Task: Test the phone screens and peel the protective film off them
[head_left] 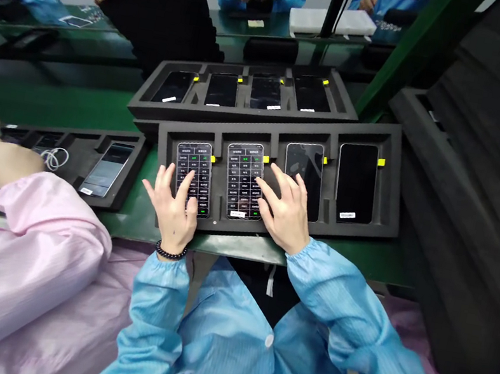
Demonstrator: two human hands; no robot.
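Note:
A black foam tray [267, 227] holds several phones in separate slots. Over the leftmost phone [195, 168], whose screen shows a lit grid of text, my left hand [174, 209] is spread with nothing held. My right hand [287, 211] has its fingers apart, with a fingertip at the right edge of the second lit phone [242, 179]. The third phone [307, 165] has a dark screen and lies partly behind my right hand. A fourth phone [354, 183], also dark, rests in the rightmost slot. Yellow tabs stick out beside the phones.
Behind stands another foam tray [243, 115] with dark phones. At left, a person in pink handles a phone beside a third tray [127, 181] and a white cable [55, 159]. Stacked black foam [486, 190] rises at right, near a green post [415, 42]. People in blue work across.

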